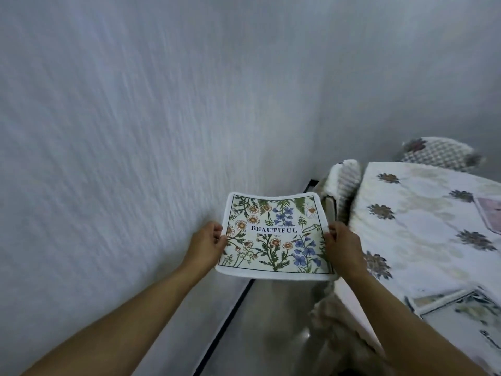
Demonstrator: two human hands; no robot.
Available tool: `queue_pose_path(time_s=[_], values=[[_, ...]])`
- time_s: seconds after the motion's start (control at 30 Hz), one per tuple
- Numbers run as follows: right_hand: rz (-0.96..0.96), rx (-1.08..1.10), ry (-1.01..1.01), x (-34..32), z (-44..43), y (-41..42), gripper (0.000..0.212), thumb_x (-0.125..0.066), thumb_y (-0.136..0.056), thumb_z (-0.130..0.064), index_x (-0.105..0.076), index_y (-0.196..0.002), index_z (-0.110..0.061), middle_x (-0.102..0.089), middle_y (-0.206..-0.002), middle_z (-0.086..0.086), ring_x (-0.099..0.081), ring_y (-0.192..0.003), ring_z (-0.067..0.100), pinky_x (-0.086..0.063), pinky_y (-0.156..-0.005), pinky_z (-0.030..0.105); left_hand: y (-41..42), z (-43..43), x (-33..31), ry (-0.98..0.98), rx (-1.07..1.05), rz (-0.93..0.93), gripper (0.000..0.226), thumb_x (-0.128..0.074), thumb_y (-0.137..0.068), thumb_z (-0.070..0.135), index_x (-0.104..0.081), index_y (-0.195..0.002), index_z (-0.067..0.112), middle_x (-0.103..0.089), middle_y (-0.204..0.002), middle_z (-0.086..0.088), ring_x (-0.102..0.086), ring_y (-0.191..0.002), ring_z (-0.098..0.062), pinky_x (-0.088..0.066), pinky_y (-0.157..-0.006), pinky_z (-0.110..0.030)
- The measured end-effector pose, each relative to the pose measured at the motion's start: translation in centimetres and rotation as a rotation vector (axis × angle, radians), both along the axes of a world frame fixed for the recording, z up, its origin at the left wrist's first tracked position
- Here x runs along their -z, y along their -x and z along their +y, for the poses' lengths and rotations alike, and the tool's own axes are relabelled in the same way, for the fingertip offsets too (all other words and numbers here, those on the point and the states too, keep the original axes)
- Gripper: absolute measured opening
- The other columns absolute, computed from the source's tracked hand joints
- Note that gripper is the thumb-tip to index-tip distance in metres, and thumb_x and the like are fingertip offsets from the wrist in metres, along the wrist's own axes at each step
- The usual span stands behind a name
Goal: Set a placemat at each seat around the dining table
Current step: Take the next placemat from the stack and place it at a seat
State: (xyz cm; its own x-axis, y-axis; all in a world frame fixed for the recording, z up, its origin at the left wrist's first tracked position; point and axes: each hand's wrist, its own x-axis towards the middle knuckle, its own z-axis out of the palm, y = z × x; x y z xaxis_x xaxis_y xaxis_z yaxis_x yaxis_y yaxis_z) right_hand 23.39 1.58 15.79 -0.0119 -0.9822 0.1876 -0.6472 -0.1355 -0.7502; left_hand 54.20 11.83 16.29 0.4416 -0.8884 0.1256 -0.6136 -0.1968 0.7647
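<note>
I hold a floral placemat (273, 237) with a white border and the word BEAUTIFUL flat in the air, left of the table. My left hand (207, 244) grips its left edge and my right hand (343, 244) grips its right edge. The dining table (423, 240), under a white cloth with dark flower prints, lies to the right. A second floral placemat (461, 313) rests on the table's near right part. A pinkish mat (490, 213) is cut off at the right edge of the view.
A white textured wall (122, 158) fills the left, with a dark skirting strip (230, 313) along the glossy grey floor (271, 321). Two chairs with covers stand by the table, one (343, 180) at its far left corner and one (439, 151) behind it.
</note>
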Motion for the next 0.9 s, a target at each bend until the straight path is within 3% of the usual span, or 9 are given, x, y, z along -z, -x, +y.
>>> queue_pose_path(time_s=[0.07,0.17,0.33,0.47,0.63,0.77,0.9], values=[[0.004,0.036,0.001,0.0,-4.3,0.8,0.009,-0.057,-0.093,-0.015,-0.061,-0.100,-0.015,-0.071,-0.096,0.015,-0.053,-0.069,0.021,-0.038,-0.059,0.024,0.4,-5.3,-0.3,0.007,0.042,0.004,0.018,-0.063,-0.090,0.019,-0.059,-0.108,0.017,-0.066,-0.094,0.005,-0.064,-0.077,-0.003,-0.053,-0.057,-0.016],[0.032,0.103,-0.009,-0.4,-9.4,2.2,0.004,-0.056,-0.092,-0.016,-0.058,-0.095,-0.014,-0.069,-0.096,0.016,-0.057,-0.077,0.027,-0.041,-0.065,0.030,1.2,-12.3,-0.8,-0.003,0.099,-0.004,0.018,-0.064,-0.091,0.019,-0.059,-0.108,0.017,-0.066,-0.095,0.003,-0.065,-0.079,-0.007,-0.059,-0.065,-0.026],[0.044,0.250,-0.017,0.0,-16.4,4.8,0.002,-0.056,-0.092,-0.017,-0.057,-0.091,-0.017,-0.070,-0.094,0.013,-0.052,-0.070,0.022,-0.035,-0.055,0.026,3.1,-24.6,-1.1,0.006,0.258,-0.036,0.018,-0.063,-0.092,0.020,-0.058,-0.109,0.016,-0.065,-0.096,0.001,-0.064,-0.080,-0.008,-0.054,-0.063,-0.021],[0.043,0.393,0.041,-0.1,-21.5,6.6,0.007,-0.057,-0.092,-0.012,-0.059,-0.098,-0.010,-0.070,-0.096,0.017,-0.059,-0.077,0.031,-0.045,-0.066,0.033,5.1,-35.0,-1.0,0.027,0.415,-0.050,0.018,-0.063,-0.092,0.021,-0.058,-0.109,0.015,-0.066,-0.096,0.001,-0.065,-0.081,-0.011,-0.058,-0.068,-0.026],[0.045,0.620,0.042,-1.0,-26.3,9.7,0.007,-0.054,-0.095,-0.018,-0.056,-0.098,-0.012,-0.069,-0.092,0.014,-0.052,-0.070,0.025,-0.037,-0.060,0.030,9.4,-47.6,-1.7,0.089,0.636,-0.081,0.017,-0.065,-0.091,0.022,-0.060,-0.106,0.016,-0.064,-0.091,0.005,-0.059,-0.073,-0.001,-0.047,-0.058,-0.015],[0.024,0.825,0.057,-1.4,-27.6,12.3,0.008,-0.056,-0.094,-0.017,-0.058,-0.099,-0.011,-0.068,-0.090,0.013,-0.055,-0.074,0.025,-0.036,-0.063,0.030,14.9,-55.0,-2.3,0.104,0.793,-0.110,0.021,-0.066,-0.088,0.023,-0.062,-0.106,0.014,-0.066,-0.092,0.002,-0.062,-0.079,-0.013,-0.053,-0.072,-0.029],[0.044,0.979,0.052,-0.8,-28.8,15.4,0.007,-0.057,-0.092,-0.014,-0.059,-0.097,-0.009,-0.070,-0.094,0.016,-0.062,-0.082,0.033,-0.036,-0.066,0.029,21.0,-60.6,-1.2,0.093,0.969,-0.107,0.019,-0.066,-0.088,0.023,-0.061,-0.105,0.016,-0.066,-0.090,0.002,-0.061,-0.076,-0.013,-0.045,-0.069,-0.025]])
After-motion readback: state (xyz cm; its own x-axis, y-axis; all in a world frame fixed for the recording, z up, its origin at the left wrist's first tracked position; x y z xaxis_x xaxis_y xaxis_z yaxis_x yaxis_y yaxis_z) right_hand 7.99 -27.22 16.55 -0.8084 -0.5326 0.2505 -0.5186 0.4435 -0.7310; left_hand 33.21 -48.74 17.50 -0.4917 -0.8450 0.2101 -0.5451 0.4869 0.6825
